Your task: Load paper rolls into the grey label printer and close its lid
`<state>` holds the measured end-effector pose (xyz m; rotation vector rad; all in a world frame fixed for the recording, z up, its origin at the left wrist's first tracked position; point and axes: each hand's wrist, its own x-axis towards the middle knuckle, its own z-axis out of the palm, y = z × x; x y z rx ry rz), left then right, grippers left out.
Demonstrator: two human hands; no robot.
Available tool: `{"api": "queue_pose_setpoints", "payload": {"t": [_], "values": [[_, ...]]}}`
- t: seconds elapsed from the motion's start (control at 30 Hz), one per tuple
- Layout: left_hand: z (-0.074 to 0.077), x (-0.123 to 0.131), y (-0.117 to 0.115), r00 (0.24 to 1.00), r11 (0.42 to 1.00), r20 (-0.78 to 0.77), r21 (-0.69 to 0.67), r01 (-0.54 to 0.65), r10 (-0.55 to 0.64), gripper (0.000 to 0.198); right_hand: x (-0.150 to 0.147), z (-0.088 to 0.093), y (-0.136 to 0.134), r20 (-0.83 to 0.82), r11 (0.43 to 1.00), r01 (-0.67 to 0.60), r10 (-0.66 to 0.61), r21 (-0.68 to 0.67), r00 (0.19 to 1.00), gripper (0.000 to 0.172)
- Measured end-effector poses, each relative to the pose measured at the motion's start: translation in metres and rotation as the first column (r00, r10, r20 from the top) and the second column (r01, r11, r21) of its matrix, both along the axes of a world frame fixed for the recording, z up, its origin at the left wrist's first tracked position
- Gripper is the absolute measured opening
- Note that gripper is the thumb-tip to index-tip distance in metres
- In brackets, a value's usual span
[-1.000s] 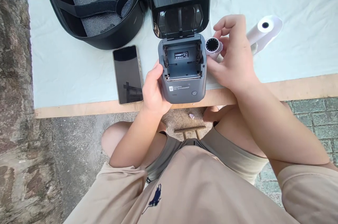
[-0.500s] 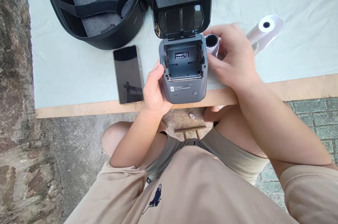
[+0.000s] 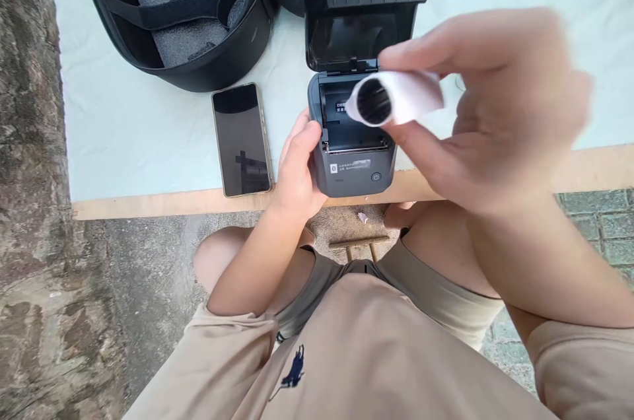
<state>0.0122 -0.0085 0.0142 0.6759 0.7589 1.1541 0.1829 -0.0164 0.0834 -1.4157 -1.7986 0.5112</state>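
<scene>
A small grey printer (image 3: 354, 166) stands at the table's near edge with its black lid (image 3: 369, 4) swung up and its paper bay open. My left hand (image 3: 297, 172) grips the printer's left side. My right hand (image 3: 490, 109), blurred by motion, pinches a small white paper roll (image 3: 393, 100) with a black core. The roll is lifted above the open bay, close to the camera, its core end facing me.
A black phone (image 3: 242, 139) lies face up left of the printer. An open black carrying case (image 3: 183, 10) with grey foam sits at the back left. A pale cloth (image 3: 133, 123) covers the wooden table (image 3: 148, 205). My knees and a paved floor are below.
My right hand picked the small roll up from the table right of the printer and raised it over the open bay. The larger white roll at the right is now hidden behind my hand.
</scene>
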Motion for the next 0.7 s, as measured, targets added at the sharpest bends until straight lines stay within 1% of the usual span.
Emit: {"api": "queue_pose_setpoints", "payload": {"t": [0.03,0.07,0.1,0.17,0.27,0.37,0.5,0.63,0.7], "values": [[0.0,0.001,0.0,1.0,1.0,-0.005,-0.002,-0.002,0.002,0.026,-0.004,0.0,0.002,0.096,0.998,-0.026,0.021,0.059,0.995,0.019],[0.001,0.001,-0.001,1.0,1.0,-0.01,-0.005,0.0,0.0,0.026,-0.007,0.0,0.005,0.18,0.992,-0.049,0.027,0.116,0.983,0.015],[0.001,0.002,-0.001,1.0,1.0,-0.016,-0.005,0.003,-0.004,0.026,-0.009,-0.001,0.007,0.246,0.989,-0.068,0.034,0.13,0.969,0.015],[0.002,0.002,-0.001,0.999,1.0,-0.038,0.002,0.017,-0.017,0.027,-0.013,-0.001,0.012,0.288,0.991,-0.071,0.037,0.109,0.957,0.014],[0.003,0.002,-0.003,0.998,0.999,-0.063,0.031,0.034,-0.032,0.029,-0.016,-0.001,0.015,0.315,0.993,-0.08,0.05,0.085,0.948,0.013],[0.004,0.002,-0.004,0.998,0.999,-0.055,0.046,0.019,-0.016,0.028,-0.02,0.0,0.013,0.312,0.992,-0.094,0.063,0.083,0.948,0.015],[0.004,0.001,-0.005,0.999,1.0,-0.037,0.018,0.016,-0.016,0.024,-0.024,0.001,0.01,0.279,0.996,-0.049,0.028,0.071,0.96,0.017],[0.002,0.001,-0.003,0.999,1.0,-0.051,0.003,0.014,-0.013,0.025,-0.017,0.003,0.011,0.258,0.991,-0.073,0.043,0.108,0.965,0.017],[-0.001,0.0,-0.002,0.999,1.0,-0.041,0.001,0.015,-0.015,0.026,-0.011,0.001,0.012,0.224,0.984,-0.095,0.06,0.15,0.973,0.019]]}}
